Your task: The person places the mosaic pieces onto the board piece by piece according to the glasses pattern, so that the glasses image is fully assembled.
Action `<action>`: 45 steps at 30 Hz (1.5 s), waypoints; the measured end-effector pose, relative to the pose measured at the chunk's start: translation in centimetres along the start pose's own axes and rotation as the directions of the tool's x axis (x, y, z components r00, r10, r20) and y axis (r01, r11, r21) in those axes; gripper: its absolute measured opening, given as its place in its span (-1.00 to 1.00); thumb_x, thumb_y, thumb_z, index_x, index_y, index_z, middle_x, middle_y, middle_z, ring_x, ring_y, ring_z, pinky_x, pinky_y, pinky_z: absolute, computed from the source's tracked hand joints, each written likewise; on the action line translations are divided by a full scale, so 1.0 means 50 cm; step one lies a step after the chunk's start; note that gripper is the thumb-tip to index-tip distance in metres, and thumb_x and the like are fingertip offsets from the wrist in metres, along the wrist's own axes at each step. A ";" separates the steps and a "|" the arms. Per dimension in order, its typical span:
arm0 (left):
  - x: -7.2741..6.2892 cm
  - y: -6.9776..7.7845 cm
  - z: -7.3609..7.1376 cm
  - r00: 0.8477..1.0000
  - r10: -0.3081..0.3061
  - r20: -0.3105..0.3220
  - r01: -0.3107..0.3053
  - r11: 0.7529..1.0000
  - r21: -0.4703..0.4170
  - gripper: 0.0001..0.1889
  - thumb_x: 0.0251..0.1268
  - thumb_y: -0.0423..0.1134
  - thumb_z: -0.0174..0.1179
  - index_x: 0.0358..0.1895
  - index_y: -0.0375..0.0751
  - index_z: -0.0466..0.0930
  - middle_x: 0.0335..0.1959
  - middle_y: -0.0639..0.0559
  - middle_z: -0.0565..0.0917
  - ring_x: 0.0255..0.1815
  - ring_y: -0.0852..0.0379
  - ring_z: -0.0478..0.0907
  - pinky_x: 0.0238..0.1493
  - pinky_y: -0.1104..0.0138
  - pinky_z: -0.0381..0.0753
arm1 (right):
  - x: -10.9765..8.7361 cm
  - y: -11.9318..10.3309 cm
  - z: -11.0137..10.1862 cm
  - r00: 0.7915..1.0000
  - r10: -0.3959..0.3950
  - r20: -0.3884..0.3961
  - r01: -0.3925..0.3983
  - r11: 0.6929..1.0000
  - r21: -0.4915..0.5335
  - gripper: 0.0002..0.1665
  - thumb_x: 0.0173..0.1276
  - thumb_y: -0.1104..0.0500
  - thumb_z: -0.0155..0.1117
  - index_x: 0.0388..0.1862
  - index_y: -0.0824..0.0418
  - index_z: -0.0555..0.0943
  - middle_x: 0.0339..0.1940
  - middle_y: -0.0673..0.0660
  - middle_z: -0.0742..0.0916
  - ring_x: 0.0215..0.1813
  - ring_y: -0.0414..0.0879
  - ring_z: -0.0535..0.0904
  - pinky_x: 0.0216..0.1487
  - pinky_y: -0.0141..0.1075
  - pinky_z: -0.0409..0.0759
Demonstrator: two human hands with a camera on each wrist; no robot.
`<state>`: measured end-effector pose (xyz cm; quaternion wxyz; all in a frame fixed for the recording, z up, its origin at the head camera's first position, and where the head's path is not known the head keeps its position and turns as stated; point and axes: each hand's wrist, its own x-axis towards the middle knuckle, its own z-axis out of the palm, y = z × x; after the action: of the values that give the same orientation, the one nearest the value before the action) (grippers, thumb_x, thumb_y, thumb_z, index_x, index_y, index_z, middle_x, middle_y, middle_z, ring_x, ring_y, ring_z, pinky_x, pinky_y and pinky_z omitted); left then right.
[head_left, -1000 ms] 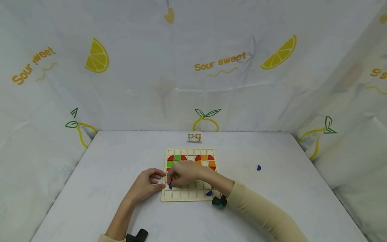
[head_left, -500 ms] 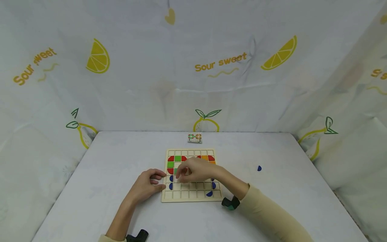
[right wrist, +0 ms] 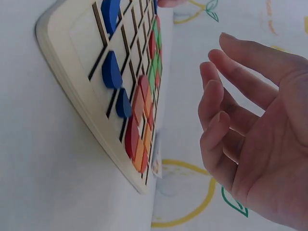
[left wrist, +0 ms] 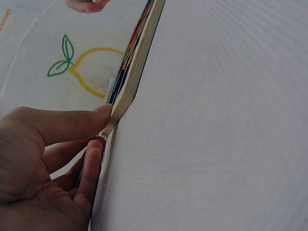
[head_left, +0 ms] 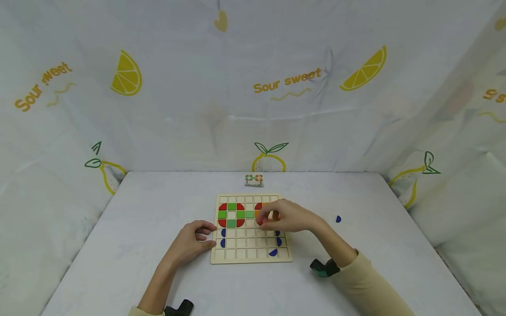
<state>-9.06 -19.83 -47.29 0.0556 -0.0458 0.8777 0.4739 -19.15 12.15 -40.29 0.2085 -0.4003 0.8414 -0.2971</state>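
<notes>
A light wooden grid board lies on the table, bearing red, green, orange and blue flat pieces. My left hand rests at its left side, thumb and fingertips touching the board's edge; the left wrist view shows the thumb against that edge. Two blue rounded pieces sit in the leftmost column near this hand. My right hand, fingers loosely bent, hovers over the right part, hiding some orange and red pieces. Nothing shows between its fingers in the right wrist view, where several blue pieces stand along the board's right side.
One blue rounded piece lies on the white table right of the board. A small card with a coloured pattern is behind the board. White cloth with lemon prints rises at the back and sides.
My right hand has moved right across the board from the left columns, uncovering the red and green pieces and two blue pieces at left. The left hand stays at the edge.
</notes>
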 end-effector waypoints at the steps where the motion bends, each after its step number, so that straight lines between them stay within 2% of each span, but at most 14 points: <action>1: 0.000 0.000 0.000 1.000 -0.001 0.000 0.001 1.000 -0.001 -0.60 0.15 -0.33 0.60 0.08 -0.15 0.77 0.01 -0.02 0.75 -0.04 0.11 0.66 0.08 0.24 0.70 | -0.009 0.005 -0.008 1.000 0.009 0.003 -0.009 1.000 0.004 -0.74 0.53 0.02 0.46 0.04 0.13 0.80 -0.24 -0.10 0.75 -0.18 -0.15 0.63 -0.13 -0.39 0.63; 4: -0.001 -0.002 -0.001 1.000 -0.006 0.002 0.006 1.000 -0.003 -0.60 0.15 -0.33 0.60 0.08 -0.14 0.77 0.00 -0.03 0.75 -0.04 0.10 0.67 0.08 0.24 0.70 | -0.038 0.024 -0.033 0.999 0.036 0.014 -0.037 0.999 0.015 -0.69 0.52 0.01 0.46 0.08 0.17 0.79 -0.14 -0.02 0.81 -0.09 -0.12 0.66 -0.05 -0.33 0.70; 7: -0.002 -0.003 -0.003 1.000 -0.004 0.006 0.004 1.000 -0.005 -0.60 0.15 -0.33 0.60 0.08 -0.13 0.77 0.00 -0.03 0.75 -0.03 0.10 0.67 0.08 0.24 0.69 | -0.066 0.045 -0.057 0.997 0.078 0.018 -0.078 0.997 0.019 -0.67 0.52 0.02 0.46 0.11 0.18 0.79 -0.06 0.04 0.84 -0.06 -0.07 0.70 -0.05 -0.27 0.74; 13: -0.002 -0.001 -0.003 1.000 0.003 0.005 -0.003 1.000 -0.003 -0.59 0.15 -0.33 0.60 0.09 -0.14 0.77 0.00 -0.04 0.74 -0.03 0.10 0.67 0.08 0.23 0.70 | -0.122 0.090 -0.097 0.984 0.176 -0.019 -0.175 0.984 0.030 -0.70 0.51 0.08 0.47 0.10 0.21 0.78 -0.07 0.03 0.84 -0.09 0.00 0.72 -0.10 -0.30 0.73; 18: -0.002 0.001 -0.004 1.000 0.000 0.006 0.000 1.000 -0.004 -0.59 0.15 -0.33 0.60 0.09 -0.14 0.76 0.00 -0.04 0.74 -0.03 0.10 0.67 0.08 0.23 0.70 | -0.171 0.133 -0.126 0.976 0.214 -0.029 -0.212 0.976 0.058 -0.69 0.50 0.10 0.48 0.10 0.24 0.77 -0.03 0.09 0.83 -0.07 0.01 0.74 -0.15 -0.32 0.73; 20: -0.002 0.001 -0.004 1.000 0.001 0.007 -0.001 1.000 -0.004 -0.59 0.15 -0.33 0.60 0.09 -0.14 0.76 0.00 -0.04 0.74 -0.03 0.10 0.67 0.08 0.23 0.70 | -0.191 0.153 -0.137 0.974 0.225 -0.025 -0.222 0.971 0.085 -0.67 0.50 0.10 0.48 0.11 0.25 0.76 0.00 0.14 0.82 -0.07 0.05 0.76 -0.17 -0.26 0.75; 24: -0.002 0.000 -0.003 1.000 0.001 0.005 -0.001 1.000 -0.004 -0.59 0.15 -0.33 0.60 0.09 -0.15 0.76 0.00 -0.04 0.75 -0.03 0.09 0.67 0.09 0.22 0.70 | -0.227 0.195 -0.153 0.972 0.233 -0.027 -0.227 0.964 0.136 -0.64 0.50 0.13 0.48 0.15 0.30 0.73 0.09 0.28 0.80 -0.07 0.11 0.80 -0.15 -0.18 0.80; 26: -0.003 0.000 -0.003 1.000 0.000 0.004 0.000 1.000 -0.003 -0.59 0.16 -0.33 0.59 0.09 -0.15 0.76 0.00 -0.04 0.75 -0.03 0.09 0.67 0.08 0.22 0.70 | -0.240 0.211 -0.158 0.971 0.237 -0.033 -0.230 0.962 0.147 -0.63 0.49 0.17 0.48 0.17 0.32 0.72 0.13 0.32 0.78 -0.06 0.09 0.81 -0.12 -0.22 0.79; 31: -0.002 0.000 -0.002 1.000 -0.002 0.005 0.002 1.000 0.002 -0.60 0.16 -0.33 0.59 0.10 -0.15 0.76 0.01 -0.04 0.75 -0.03 0.09 0.67 0.09 0.22 0.71 | -0.265 0.241 -0.160 0.955 0.296 -0.032 -0.287 0.945 0.157 -0.61 0.41 0.24 0.52 0.17 0.34 0.73 0.18 0.34 0.78 -0.07 -0.02 0.77 -0.12 -0.35 0.70; 36: -0.001 0.000 -0.001 1.000 -0.002 0.005 0.002 1.000 0.003 -0.60 0.17 -0.33 0.59 0.09 -0.15 0.76 0.01 -0.04 0.75 -0.02 0.09 0.67 0.10 0.21 0.72 | -0.281 0.274 -0.155 0.940 0.340 -0.033 -0.330 0.928 0.175 -0.62 0.36 0.29 0.53 0.14 0.34 0.75 0.12 0.31 0.79 -0.15 -0.08 0.70 -0.14 -0.37 0.66; 41: -0.001 0.000 0.000 1.000 -0.006 0.006 0.006 1.000 -0.001 -0.60 0.16 -0.34 0.59 0.09 -0.14 0.77 0.01 -0.04 0.74 -0.03 0.09 0.67 0.09 0.22 0.70 | -0.288 0.306 -0.151 0.936 0.347 -0.055 -0.332 0.926 0.181 -0.67 0.35 0.31 0.53 0.09 0.31 0.77 0.00 0.26 0.81 -0.23 -0.15 0.63 -0.20 -0.38 0.63; 45: -0.002 0.000 0.000 1.000 -0.005 0.005 0.005 1.000 -0.004 -0.60 0.16 -0.33 0.59 0.08 -0.15 0.77 0.01 -0.03 0.74 -0.03 0.10 0.66 0.09 0.23 0.70 | -0.288 0.321 -0.150 0.942 0.331 -0.065 -0.314 0.931 0.189 -0.70 0.34 0.29 0.56 0.04 0.29 0.79 -0.08 0.23 0.82 -0.27 -0.19 0.60 -0.23 -0.38 0.60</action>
<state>-8.98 -19.85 -47.28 0.0590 -0.0468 0.8765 0.4755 -23.87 34.19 -43.81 0.2485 -0.2221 0.8752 -0.3507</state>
